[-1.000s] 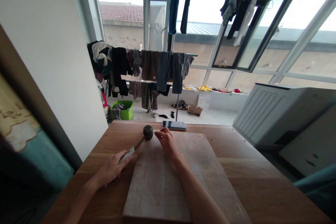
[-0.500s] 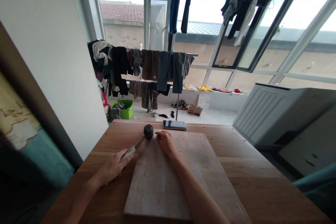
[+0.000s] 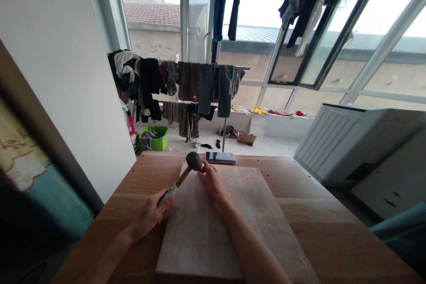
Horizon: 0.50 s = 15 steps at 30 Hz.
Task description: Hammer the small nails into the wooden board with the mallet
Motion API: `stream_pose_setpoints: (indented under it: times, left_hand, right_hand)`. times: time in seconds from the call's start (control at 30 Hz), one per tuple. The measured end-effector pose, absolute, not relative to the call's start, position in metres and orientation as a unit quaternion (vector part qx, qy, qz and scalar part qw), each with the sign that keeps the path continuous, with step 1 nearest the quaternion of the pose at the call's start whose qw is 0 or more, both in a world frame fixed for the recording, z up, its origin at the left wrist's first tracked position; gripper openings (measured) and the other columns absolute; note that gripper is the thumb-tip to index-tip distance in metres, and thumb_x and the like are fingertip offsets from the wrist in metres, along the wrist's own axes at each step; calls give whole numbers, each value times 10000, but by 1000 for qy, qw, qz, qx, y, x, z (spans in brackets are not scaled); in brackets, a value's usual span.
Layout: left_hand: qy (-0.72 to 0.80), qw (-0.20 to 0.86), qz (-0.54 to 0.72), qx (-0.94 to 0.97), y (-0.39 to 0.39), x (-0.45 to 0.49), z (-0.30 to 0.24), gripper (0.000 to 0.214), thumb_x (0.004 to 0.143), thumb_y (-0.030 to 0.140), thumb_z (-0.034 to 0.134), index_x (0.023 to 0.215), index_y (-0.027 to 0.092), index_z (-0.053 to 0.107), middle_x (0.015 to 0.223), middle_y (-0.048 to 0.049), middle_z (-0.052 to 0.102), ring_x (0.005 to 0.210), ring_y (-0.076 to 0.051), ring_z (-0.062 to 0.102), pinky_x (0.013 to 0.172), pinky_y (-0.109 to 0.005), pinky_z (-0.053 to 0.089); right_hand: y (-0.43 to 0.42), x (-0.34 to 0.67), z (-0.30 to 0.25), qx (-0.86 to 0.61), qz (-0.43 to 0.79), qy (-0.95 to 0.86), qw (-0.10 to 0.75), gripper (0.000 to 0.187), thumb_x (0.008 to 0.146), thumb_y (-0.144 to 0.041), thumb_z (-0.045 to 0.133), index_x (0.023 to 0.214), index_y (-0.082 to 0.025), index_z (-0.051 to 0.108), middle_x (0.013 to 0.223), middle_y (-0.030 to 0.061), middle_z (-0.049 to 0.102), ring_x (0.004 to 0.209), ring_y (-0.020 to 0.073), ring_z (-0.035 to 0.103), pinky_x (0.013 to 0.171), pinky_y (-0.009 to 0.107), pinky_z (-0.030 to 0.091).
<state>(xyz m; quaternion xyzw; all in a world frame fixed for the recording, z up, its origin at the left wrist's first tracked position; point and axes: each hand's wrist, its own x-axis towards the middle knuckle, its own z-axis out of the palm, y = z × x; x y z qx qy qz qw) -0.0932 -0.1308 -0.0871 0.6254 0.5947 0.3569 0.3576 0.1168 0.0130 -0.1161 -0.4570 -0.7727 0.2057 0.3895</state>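
Note:
My left hand (image 3: 156,209) is wrapped round the pale-gripped handle of a rubber mallet (image 3: 193,161), at the left edge of a worn wooden board (image 3: 203,230). The mallet's dark head is raised over the board's far left corner. Close beside that head, my right hand (image 3: 211,179) rests at the far end of the board with its fingers curled and pressed together. What lies between those fingertips, if anything, is hidden. A tiny light speck, perhaps a nail head, shows on the board by my right wrist.
The board lies on a brown wooden table (image 3: 316,213). Just past its far edge is a phone (image 3: 220,157). Beyond the table stand a rack of hanging clothes (image 3: 189,80) and a green basket (image 3: 160,142). A white cabinet-like unit (image 3: 316,142) is at the right.
The mallet head has risen and shifted slightly right, closer to my right fingers. My left hand has moved a little to the right with it. My right hand has stayed at nearly the same spot.

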Motion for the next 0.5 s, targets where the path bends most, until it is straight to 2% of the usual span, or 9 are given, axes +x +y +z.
stream_pose_setpoints:
  times: [0.1, 0.17, 0.3, 0.37, 0.43, 0.5]
  left_hand:
    - [610, 335, 343, 631, -131, -90, -89, 570, 884, 677, 461, 1021, 153, 638, 669, 4, 596, 468, -125, 495, 442, -227, 378]
    - [616, 311, 334, 642, -130, -90, -90, 536, 892, 641, 483, 1064, 168, 667, 813, -41, 693, 595, -170, 602, 536, -238, 453]
    - [606, 290, 326, 665, -129, -92, -93, 487, 916, 590, 491, 1102, 188, 692, 1037, -68, 740, 951, -259, 674, 817, -276, 509]
    - [608, 287, 325, 665, -128, -92, -93, 487, 912, 587, 504, 1108, 186, 697, 1075, -76, 737, 1023, -275, 662, 875, -290, 499]
    - [611, 290, 324, 662, -128, -92, -94, 493, 907, 591, 511, 1109, 181, 698, 1067, -77, 736, 972, -265, 672, 833, -283, 509]
    - [615, 305, 324, 651, -129, -90, -94, 521, 904, 613, 494, 1113, 176, 686, 979, -66, 737, 772, -224, 676, 667, -265, 511]
  right_hand:
    - [16, 120, -114, -462, 202, -777, 376, 575, 769, -64, 615, 1323, -213, 577, 947, 52, 726, 956, 232, 638, 892, 363, 484]
    - [19, 125, -111, -468, 203, -778, 367, 589, 741, -37, 612, 1306, -203, 590, 957, 53, 730, 969, 230, 640, 903, 363, 479]
    - [30, 143, -101, -490, 207, -767, 359, 405, 784, -53, 564, 1164, -157, 662, 950, 70, 742, 883, 199, 669, 848, 326, 492]
    - [34, 153, -96, -505, 206, -762, 349, 306, 807, -72, 547, 1065, -147, 693, 914, 74, 743, 816, 185, 674, 783, 299, 494]
    - [36, 162, -90, -515, 206, -764, 330, 217, 800, -91, 573, 953, -154, 713, 845, 66, 738, 764, 181, 668, 720, 281, 482]
    - [36, 170, -85, -514, 209, -775, 303, 123, 761, -104, 632, 827, -167, 714, 767, 51, 726, 712, 175, 654, 659, 262, 458]
